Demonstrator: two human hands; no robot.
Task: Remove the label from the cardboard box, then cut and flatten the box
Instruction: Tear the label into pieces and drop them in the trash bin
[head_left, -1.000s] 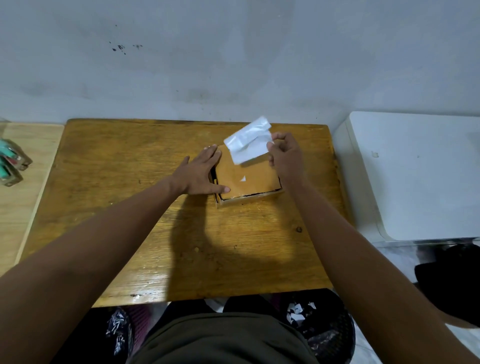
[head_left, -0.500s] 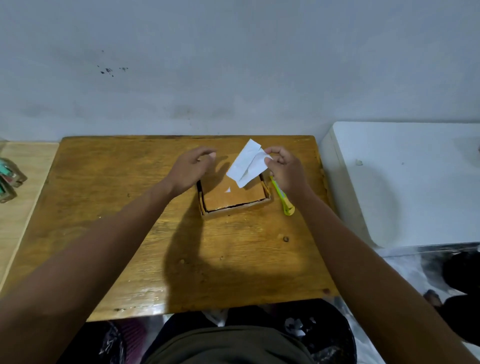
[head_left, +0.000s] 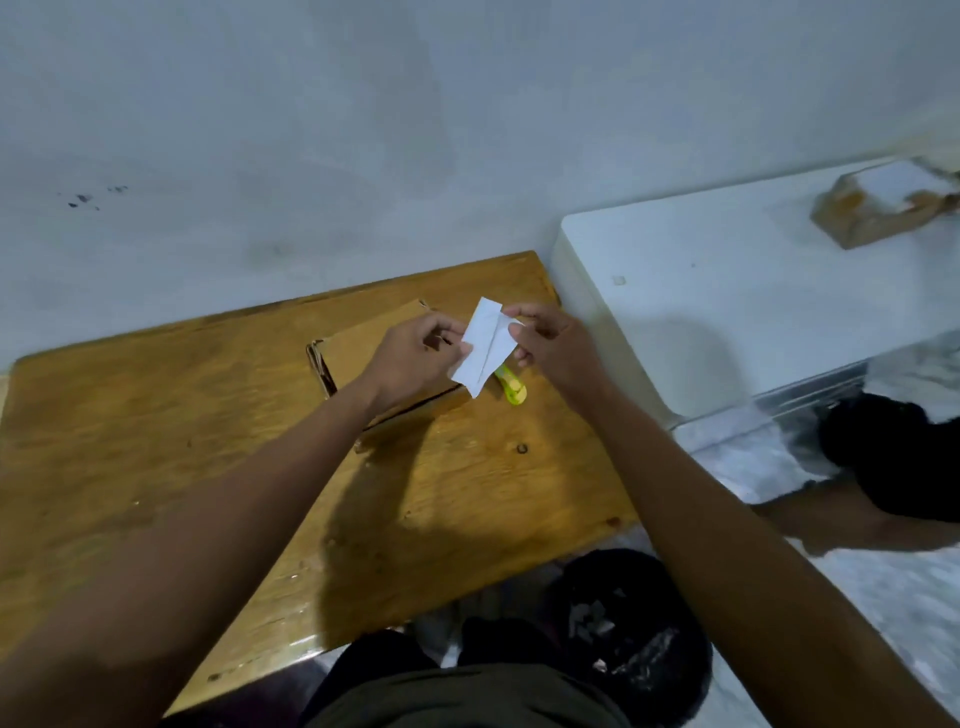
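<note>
Pale grey wall (head_left: 363, 130) backs a wooden surface (head_left: 156, 441), and the white label (head_left: 485, 345) is held in the air above its far right part, off the cardboard box (head_left: 358, 353). Both hands have it: the left hand (head_left: 415, 358) pinches the label's left edge between thumb and fingertips, the right hand (head_left: 550, 343) pinches its upper right edge, fingers curled. The label shows a crease running down its length. The box lies flat on the surface under and behind the left hand, its brown top bare and its left edge showing layered board. Just right of the box, partly hidden by the label, a yellow-green utility knife (head_left: 511, 387) rests on the wood. Right of the surface stands a white cabinet (head_left: 727, 312) with another cardboard parcel (head_left: 878, 208) on its far end. Below the surface's near edge sits a black bin (head_left: 639, 639) holding white scraps.
</note>
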